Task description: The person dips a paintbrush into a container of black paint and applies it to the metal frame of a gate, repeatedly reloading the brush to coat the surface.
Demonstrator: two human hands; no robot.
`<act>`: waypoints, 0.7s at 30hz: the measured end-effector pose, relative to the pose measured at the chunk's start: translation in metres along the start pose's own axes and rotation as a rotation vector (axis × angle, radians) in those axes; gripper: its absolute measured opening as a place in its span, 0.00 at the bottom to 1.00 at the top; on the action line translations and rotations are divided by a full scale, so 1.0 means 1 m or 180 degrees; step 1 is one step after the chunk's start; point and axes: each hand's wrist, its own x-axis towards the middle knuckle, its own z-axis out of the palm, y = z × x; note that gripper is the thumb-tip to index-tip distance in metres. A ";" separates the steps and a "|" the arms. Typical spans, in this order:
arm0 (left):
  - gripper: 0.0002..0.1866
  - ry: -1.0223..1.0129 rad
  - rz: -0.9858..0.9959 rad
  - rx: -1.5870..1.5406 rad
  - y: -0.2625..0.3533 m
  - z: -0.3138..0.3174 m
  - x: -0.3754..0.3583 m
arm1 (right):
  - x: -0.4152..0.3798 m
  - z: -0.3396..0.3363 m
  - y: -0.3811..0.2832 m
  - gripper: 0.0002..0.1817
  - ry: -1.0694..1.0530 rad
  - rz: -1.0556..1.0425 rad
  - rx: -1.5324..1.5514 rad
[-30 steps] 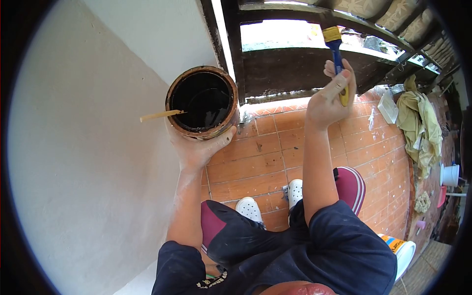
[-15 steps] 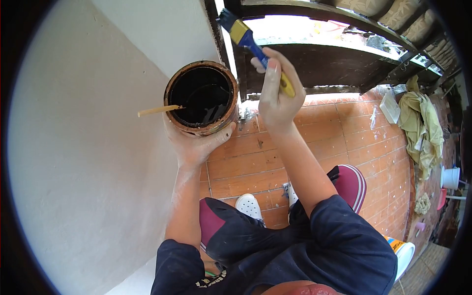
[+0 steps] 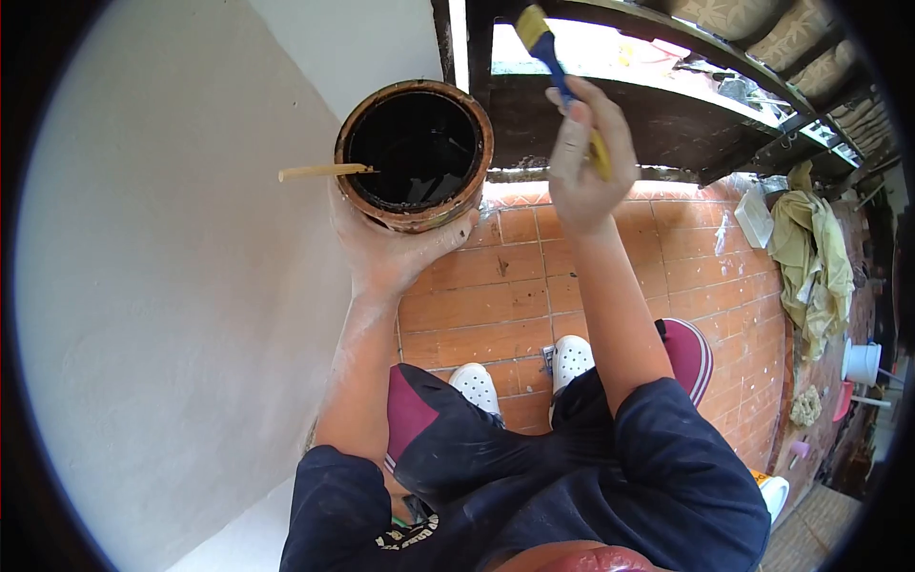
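Note:
My left hand is wrapped round the lower side of a round paint can with a stained brown rim. Dark, glossy paint lies inside it. A thin wooden stick leans out over the can's left rim. My right hand grips a paintbrush by its blue and yellow handle, fingers closed. The brush points up and left, against the dark wooden railing; its bristle tip is hard to see against the dark wood. Brush and can are apart.
A pale wall rises close on the left. Orange floor tiles lie below, spotted with white. At the right are a crumpled cloth, a white plastic container, a white bucket and a paint tub.
The can in my left hand has moved up and slightly right in view. My right hand with the paintbrush has shifted right, the brush tip rising toward the top edge.

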 end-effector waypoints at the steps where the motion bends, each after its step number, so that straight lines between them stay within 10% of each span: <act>1: 0.51 -0.0020 0.0018 0.0020 0.000 -0.001 0.000 | -0.004 0.006 0.007 0.11 -0.0107 -0.0145 -0.0121; 9: 0.46 0.0052 0.0149 -0.0019 0.011 -0.003 0.000 | -0.016 -0.007 -0.012 0.07 -0.1034 0.0126 -0.0484; 21: 0.53 0.0155 0.0318 0.0334 0.004 -0.009 -0.002 | 0.041 0.000 0.001 0.07 -0.0201 -0.0641 -0.0075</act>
